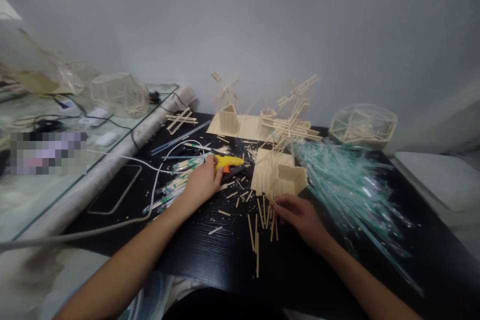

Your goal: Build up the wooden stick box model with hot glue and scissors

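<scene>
My left hand (204, 179) is wrapped round a yellow glue gun (229, 161) with an orange trigger; its nozzle points right, toward a thin wooden board (263, 161). On that board stands a many-sided cup of wooden sticks (291, 180), open at the top. Just in front of it, my right hand (300, 216) pinches a short wooden stick (269, 199) between thumb and fingers. Loose sticks (257, 240) lie on the black table below the board, close to my right fingertips. Small stick offcuts (232, 195) are scattered between my two hands.
Plastic-wrapped stick bundles (348, 195) cover the table's right side; more packets (168, 187) lie left. Windmill-like stick models (228, 117) stand at the back. A white cord (152, 200) crosses the left side. A clear-walled stick frame (363, 125) sits back right.
</scene>
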{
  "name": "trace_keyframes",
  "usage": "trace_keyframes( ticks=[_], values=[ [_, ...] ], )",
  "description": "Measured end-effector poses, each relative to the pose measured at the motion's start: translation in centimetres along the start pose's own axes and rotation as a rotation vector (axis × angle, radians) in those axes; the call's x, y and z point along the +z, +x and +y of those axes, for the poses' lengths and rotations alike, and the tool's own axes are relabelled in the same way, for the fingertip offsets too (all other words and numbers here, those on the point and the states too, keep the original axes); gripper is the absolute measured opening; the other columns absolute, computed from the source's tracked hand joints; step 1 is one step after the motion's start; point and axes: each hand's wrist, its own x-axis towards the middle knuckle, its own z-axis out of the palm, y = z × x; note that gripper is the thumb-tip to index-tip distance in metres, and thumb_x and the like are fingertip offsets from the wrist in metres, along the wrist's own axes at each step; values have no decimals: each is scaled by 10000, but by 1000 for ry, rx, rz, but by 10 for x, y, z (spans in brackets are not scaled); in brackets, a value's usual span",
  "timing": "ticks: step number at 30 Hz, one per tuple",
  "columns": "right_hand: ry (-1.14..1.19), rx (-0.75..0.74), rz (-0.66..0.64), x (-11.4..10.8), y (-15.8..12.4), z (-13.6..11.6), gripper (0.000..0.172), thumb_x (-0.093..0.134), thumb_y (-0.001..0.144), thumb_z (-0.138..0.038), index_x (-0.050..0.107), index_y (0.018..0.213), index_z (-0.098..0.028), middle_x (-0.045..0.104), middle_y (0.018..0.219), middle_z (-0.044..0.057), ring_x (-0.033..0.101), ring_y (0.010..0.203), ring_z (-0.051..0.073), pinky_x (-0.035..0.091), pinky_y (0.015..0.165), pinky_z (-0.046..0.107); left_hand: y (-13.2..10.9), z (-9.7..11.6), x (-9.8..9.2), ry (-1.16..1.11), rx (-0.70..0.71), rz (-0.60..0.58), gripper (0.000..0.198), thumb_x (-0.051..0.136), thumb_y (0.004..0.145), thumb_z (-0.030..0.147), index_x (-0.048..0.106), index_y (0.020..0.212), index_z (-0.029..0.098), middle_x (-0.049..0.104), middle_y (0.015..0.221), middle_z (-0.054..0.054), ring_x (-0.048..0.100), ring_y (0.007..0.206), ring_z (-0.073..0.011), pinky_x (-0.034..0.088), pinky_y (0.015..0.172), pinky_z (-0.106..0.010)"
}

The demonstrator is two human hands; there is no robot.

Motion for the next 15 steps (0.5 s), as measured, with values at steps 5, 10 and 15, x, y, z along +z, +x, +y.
trace_keyframes(
  ticks=[5,10,15],
  values=[
    [12,4,3,0,0,6,381,749,832,-531,737,919,-160,649,708,18,546,579,138,482,576,277,8,-8,-13,-7,-80,74,305,412,1015,356,481,1227,147,720,987,-159,716,871,-295,508,724,-371],
    [305,-27,-81,12,-14,-21,387,722,899,-439,646,1229,-251,609,734,-26,583,601,131,495,606,266,14,-25,-18,26,-171,78,305,364,991,260,492,1219,103,704,1012,-206,709,883,-335,525,748,-422],
    [417,14,-403,25,-54,-84,217,598,1006,-402,686,1175,-301,591,697,-20,606,619,113,511,658,237,18,-44,-16,89,-216,47,353,335,956,195,506,1244,81,672,987,-254,680,854,-381,511,731,-483]
  ],
)
